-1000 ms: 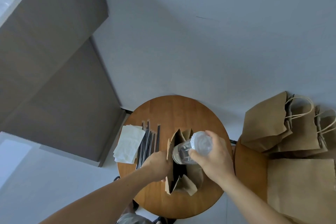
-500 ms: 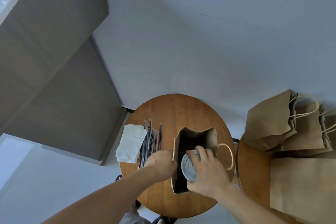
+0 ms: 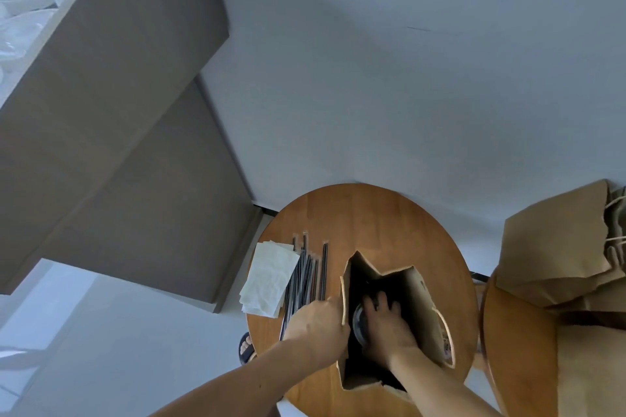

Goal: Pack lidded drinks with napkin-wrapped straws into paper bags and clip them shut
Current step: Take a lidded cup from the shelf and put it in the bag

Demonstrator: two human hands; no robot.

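Observation:
An open brown paper bag (image 3: 420, 301) stands on the round wooden table (image 3: 372, 213). My right hand (image 3: 386, 328) reaches down inside it and grips the lidded clear drink cup (image 3: 359, 323), whose rim shows at the hand's left; most of the cup is hidden. My left hand (image 3: 318, 328) holds the bag's left edge. To the left of the bag lie several black straws (image 3: 305, 278) and a stack of white napkins (image 3: 269, 276).
More brown paper bags (image 3: 555, 254) with twine handles lie on a second wooden table (image 3: 515, 349) at the right. A grey cabinet (image 3: 118, 112) stands at the left. A sandalled foot (image 3: 246, 347) shows below the table's left edge.
My right hand has gone down deeper into the bag with the cup. The bag's mouth has opened wider. My left hand stays on the bag's edge.

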